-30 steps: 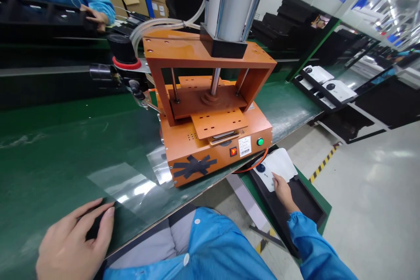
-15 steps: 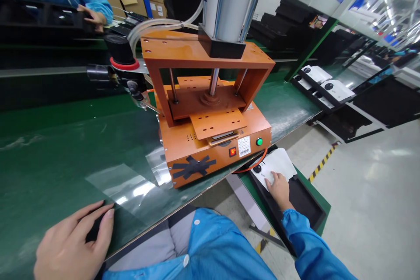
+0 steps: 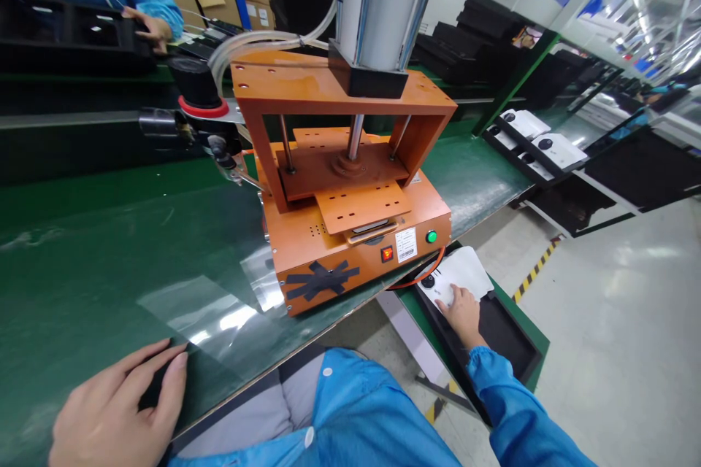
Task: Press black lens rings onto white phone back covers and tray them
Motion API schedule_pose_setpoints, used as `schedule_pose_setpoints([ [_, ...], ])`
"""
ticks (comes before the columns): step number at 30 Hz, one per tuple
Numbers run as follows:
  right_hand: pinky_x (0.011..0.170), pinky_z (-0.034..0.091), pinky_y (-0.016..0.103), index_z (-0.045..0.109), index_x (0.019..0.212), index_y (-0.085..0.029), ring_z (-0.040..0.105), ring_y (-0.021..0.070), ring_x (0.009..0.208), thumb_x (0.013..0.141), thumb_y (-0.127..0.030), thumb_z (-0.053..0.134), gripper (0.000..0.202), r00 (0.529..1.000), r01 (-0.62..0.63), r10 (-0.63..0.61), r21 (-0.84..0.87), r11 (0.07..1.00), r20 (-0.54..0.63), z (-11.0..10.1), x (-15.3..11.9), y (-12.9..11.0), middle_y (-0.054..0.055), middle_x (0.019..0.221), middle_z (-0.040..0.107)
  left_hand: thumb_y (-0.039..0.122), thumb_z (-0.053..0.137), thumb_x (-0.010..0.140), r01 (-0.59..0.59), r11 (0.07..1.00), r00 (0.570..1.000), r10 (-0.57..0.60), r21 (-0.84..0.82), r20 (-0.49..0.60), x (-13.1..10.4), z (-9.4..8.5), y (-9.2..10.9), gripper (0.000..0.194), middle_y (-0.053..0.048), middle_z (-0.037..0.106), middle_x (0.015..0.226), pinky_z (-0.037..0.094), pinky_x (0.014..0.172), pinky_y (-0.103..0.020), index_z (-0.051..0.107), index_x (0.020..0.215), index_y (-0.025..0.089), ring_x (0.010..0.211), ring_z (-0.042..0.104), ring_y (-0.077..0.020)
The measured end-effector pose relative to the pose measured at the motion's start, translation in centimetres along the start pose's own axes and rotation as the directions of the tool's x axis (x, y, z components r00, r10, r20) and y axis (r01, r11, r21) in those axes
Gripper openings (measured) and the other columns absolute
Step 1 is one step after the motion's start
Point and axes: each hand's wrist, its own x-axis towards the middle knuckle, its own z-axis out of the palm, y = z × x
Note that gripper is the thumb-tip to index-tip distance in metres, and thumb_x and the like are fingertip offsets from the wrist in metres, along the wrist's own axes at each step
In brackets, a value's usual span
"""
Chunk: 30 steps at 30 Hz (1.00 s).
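Over the near left of the green bench, my left hand (image 3: 117,408) lies palm down with its fingers loosely stretched and the thumb apart. A dark patch shows between thumb and forefinger; I cannot tell whether it is shadow or a thing. At lower right, the fingertips of my right hand (image 3: 461,315) rest on a thin white panel (image 3: 468,270) with a round black part near its left end. The panel lies in a black tray (image 3: 512,336). Between my hands stands an orange press (image 3: 355,255), its upper plate lowered close to the base.
A clear film (image 3: 202,314) lies on the green bench (image 3: 82,248), left of the press. Farther right, another black tray (image 3: 507,149) holds several white panels. Across the bench, a co-worker's hand (image 3: 150,29) touches a black tray. An orange hose (image 3: 427,273) hangs near my right hand.
My right hand has slid slightly left on the white panel, fingers still on it. The left hand has hardly moved. The whole view has shifted slightly.
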Motion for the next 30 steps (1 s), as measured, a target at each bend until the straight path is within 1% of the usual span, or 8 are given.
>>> schedule_pose_setpoints([
  [3,0.081,0.049,0.046,0.057,0.128,-0.008,0.061,0.0356,0.102,0.098,-0.042,0.06,0.045,0.994,0.065,-0.057,0.088,0.994,-0.092,-1.2,-0.3,-0.8,0.02,0.111,0.064,0.047,0.06,0.094,-0.028,1.0,1.0,0.028,0.0,-0.015,0.1,0.1,0.0,0.014,-0.001,0.074,0.098,0.054,0.083,-0.051,0.066,0.091,0.034,0.089,0.07,-0.0323],
  [7,0.085,0.055,0.041,0.063,0.115,-0.017,0.064,0.0261,0.096,0.102,-0.032,0.052,0.022,0.926,0.373,-0.333,0.3,0.878,-0.176,-3.3,-1.6,-5.3,0.012,0.103,0.067,0.039,0.061,0.096,-0.083,0.996,0.996,0.083,0.026,0.018,0.2,0.1,0.0,0.014,-0.006,0.074,0.104,0.053,0.085,-0.048,0.069,0.097,0.028,0.093,0.068,-0.0305],
  [11,0.079,0.056,0.034,0.063,0.111,-0.021,0.064,0.0201,0.086,0.095,-0.016,0.06,0.017,0.737,0.665,-0.575,0.537,0.52,-0.356,-7.0,-3.2,-14.7,0.006,0.095,0.068,0.027,0.061,0.098,-0.055,0.998,0.996,0.054,0.005,0.069,-0.4,-0.4,1.5,0.014,-0.009,0.073,0.111,0.052,0.093,-0.045,0.069,0.108,0.024,0.103,0.067,-0.0268],
  [16,0.065,0.05,0.034,0.063,0.112,-0.021,0.059,0.0187,0.074,0.091,-0.007,0.059,0.026,0.445,0.817,-0.636,0.576,0.0,-0.631,-15.3,-4.0,-28.0,0.005,0.086,0.069,0.031,0.06,0.099,-0.043,0.999,0.972,0.039,0.012,0.232,-1.6,-0.5,3.6,0.042,-0.01,0.065,0.14,0.049,0.106,-0.05,0.059,0.141,0.029,0.127,0.059,-0.0296],
  [19,0.062,0.044,0.035,0.064,0.11,-0.021,0.055,0.0191,0.07,0.095,-0.012,0.054,0.02,0.268,0.859,-0.682,0.49,-0.151,-0.68,-19.3,-3.2,-33.9,0.005,0.08,0.067,0.031,0.06,0.1,-0.041,0.998,0.953,0.024,0.049,0.303,-2.9,-0.8,4.1,0.044,-0.007,0.061,0.149,0.047,0.11,-0.053,0.058,0.144,0.032,0.139,0.052,-0.0318],
  [21,0.061,0.04,0.035,0.065,0.109,-0.019,0.053,0.0193,0.069,0.097,-0.014,0.053,0.017,0.191,0.879,-0.71,0.44,-0.184,-0.678,-20.7,-2.3,-36.8,0.004,0.077,0.064,0.029,0.059,0.1,-0.019,0.999,0.952,0.005,0.043,0.308,-4.1,-1.3,4.1,0.043,-0.006,0.062,0.148,0.047,0.111,-0.054,0.059,0.143,0.032,0.142,0.05,-0.0315],
  [25,0.064,0.039,0.035,0.066,0.106,-0.016,0.051,0.0195,0.07,0.1,-0.015,0.052,0.015,0.156,0.877,-0.717,0.429,-0.216,-0.68,-21.2,-1.2,-39.8,0.004,0.075,0.06,0.027,0.058,0.1,0.03,0.999,0.95,-0.017,-0.036,0.311,-5.4,-3.2,4.0,0.033,-0.005,0.065,0.144,0.048,0.112,-0.053,0.067,0.131,0.032,0.141,0.052,-0.0299],
  [30,0.065,0.039,0.033,0.064,0.108,-0.016,0.05,0.0186,0.071,0.099,-0.011,0.054,0.014,0.254,0.82,-0.736,0.543,-0.18,-0.628,-20.7,-1.2,-40.6,0.003,0.077,0.059,0.029,0.056,0.102,0.192,0.971,0.964,-0.159,-0.141,0.214,-0.3,-4.2,1.6,0.022,-0.007,0.07,0.131,0.052,0.107,-0.044,0.074,0.115,0.029,0.125,0.062,-0.0238],
])
